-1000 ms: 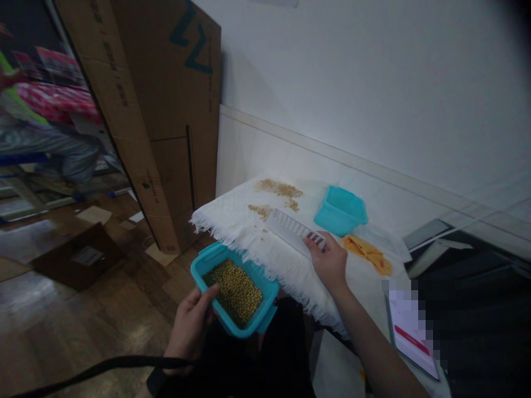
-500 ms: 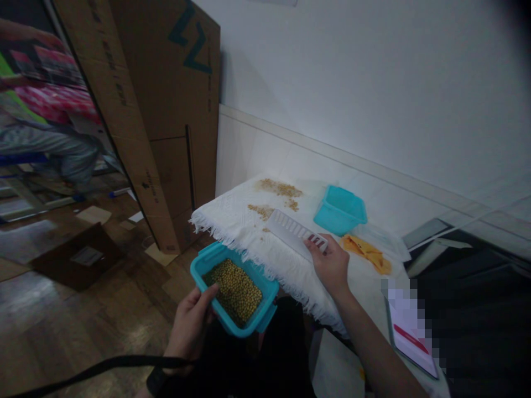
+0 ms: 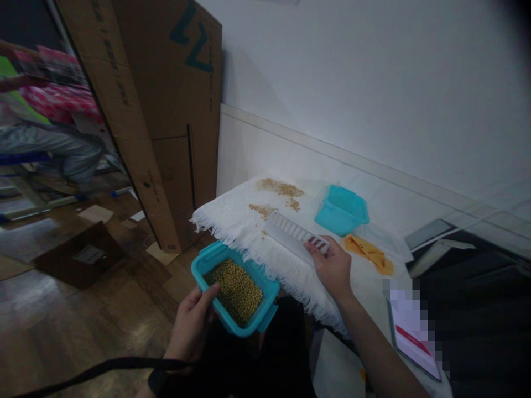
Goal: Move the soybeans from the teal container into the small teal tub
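Observation:
My left hand [image 3: 191,320] grips the near left rim of a teal plastic container [image 3: 201,270], thumb over the edge. Yellowish, round soybeans [image 3: 238,290] partly fill it, and it sits just below the table's fringed edge. My right hand [image 3: 334,268] is closed on the right end of a white slotted plastic tray [image 3: 286,235], which lies low over the white cloth [image 3: 232,210]. The tray's far left end is beside scattered pale beans [image 3: 262,210]. Another loose patch of beans [image 3: 286,189] lies farther back on the cloth.
A second teal container [image 3: 341,213] stands at the back of the table beside an orange cloth [image 3: 367,254]. A tablet-like device [image 3: 415,342] lies at right. A tall cardboard box [image 3: 174,110] stands at left, with a person [image 3: 50,138] beyond it. A wall [image 3: 332,83] rises behind.
Both hands keep their hold on the container and the tray, with hardly any movement. The view has shifted slightly, and the person at far left has moved an arm.

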{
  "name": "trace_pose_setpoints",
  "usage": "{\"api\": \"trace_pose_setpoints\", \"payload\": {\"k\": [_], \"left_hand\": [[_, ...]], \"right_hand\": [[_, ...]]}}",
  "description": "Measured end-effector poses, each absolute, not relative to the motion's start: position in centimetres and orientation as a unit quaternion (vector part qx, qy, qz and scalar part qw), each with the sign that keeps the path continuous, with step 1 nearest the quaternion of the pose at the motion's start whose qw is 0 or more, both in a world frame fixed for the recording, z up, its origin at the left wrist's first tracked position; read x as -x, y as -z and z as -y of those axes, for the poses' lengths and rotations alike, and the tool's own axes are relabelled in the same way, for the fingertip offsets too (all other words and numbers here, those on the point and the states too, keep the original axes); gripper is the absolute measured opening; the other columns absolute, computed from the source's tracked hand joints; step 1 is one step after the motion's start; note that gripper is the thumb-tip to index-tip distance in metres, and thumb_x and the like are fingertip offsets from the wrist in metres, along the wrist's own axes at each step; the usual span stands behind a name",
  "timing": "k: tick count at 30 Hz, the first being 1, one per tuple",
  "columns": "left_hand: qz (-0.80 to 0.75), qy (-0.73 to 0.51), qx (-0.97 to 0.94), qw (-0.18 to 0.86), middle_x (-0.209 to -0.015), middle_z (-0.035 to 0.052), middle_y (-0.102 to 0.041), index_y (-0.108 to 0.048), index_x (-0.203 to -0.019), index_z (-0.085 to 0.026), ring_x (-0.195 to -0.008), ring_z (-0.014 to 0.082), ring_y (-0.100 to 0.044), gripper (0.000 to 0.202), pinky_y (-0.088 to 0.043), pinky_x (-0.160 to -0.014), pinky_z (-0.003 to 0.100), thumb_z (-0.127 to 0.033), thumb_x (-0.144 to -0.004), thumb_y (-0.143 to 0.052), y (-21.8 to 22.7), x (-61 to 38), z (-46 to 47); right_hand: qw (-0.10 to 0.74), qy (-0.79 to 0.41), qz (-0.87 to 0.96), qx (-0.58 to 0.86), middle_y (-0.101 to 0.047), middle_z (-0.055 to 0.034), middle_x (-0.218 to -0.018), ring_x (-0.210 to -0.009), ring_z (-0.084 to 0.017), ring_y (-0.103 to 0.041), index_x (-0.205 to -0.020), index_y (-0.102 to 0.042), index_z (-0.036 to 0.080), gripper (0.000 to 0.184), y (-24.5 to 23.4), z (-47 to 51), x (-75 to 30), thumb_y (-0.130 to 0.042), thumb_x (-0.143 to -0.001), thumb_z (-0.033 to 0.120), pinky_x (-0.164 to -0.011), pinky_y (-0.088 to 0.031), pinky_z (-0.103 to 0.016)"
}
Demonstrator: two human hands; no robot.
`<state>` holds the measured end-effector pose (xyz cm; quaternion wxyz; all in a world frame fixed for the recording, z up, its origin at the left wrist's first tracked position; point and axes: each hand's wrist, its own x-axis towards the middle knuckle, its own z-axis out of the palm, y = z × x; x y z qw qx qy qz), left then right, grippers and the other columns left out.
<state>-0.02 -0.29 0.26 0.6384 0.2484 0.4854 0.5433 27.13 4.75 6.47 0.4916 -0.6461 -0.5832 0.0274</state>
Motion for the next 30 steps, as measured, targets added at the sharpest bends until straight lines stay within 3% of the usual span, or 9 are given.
{"api": "trace_pose_setpoints", "payload": {"k": [16,24,30], "left_hand": [[-0.485,-0.537,-0.253,0.642,-0.047,-0.0080,-0.044,-0.058,-0.066,-0.017,-0.042,0.0047,-0.032,0.022,-0.026,-0.040,0.016,-0.036,-0.073,-0.066,0.3,0.2,0.2],[-0.480,-0.543,-0.245,0.644,-0.051,-0.0063,-0.051,-0.062,-0.069,-0.017,-0.045,0.0062,-0.040,0.019,-0.031,-0.042,0.017,-0.035,-0.070,-0.068,-0.1,0.2,0.1],[-0.490,-0.543,-0.257,0.632,-0.045,-0.0079,-0.045,-0.059,-0.064,-0.017,-0.040,0.0051,-0.033,0.022,-0.027,-0.038,0.017,-0.036,-0.069,-0.069,0.1,0.5,-0.1]], "right_hand": [[0.471,-0.037,0.588,0.657,-0.061,0.0015,-0.058,-0.046,-0.011,-0.050,-0.082,-0.064,0.017,0.030,-6.7,-3.1,-26.9,-0.061,-0.075,0.046,-0.044,-0.039,-0.022],[0.474,-0.035,0.594,0.649,-0.061,0.0016,-0.058,-0.047,-0.011,-0.051,-0.083,-0.064,0.016,0.029,-6.5,-2.7,-26.7,-0.062,-0.075,0.044,-0.044,-0.039,-0.021],[0.485,-0.058,0.591,0.642,-0.064,0.0005,-0.064,-0.053,-0.012,-0.056,-0.084,-0.064,0.017,0.026,-6.0,-2.7,-26.2,-0.063,-0.076,0.041,-0.050,-0.043,-0.022]]}}
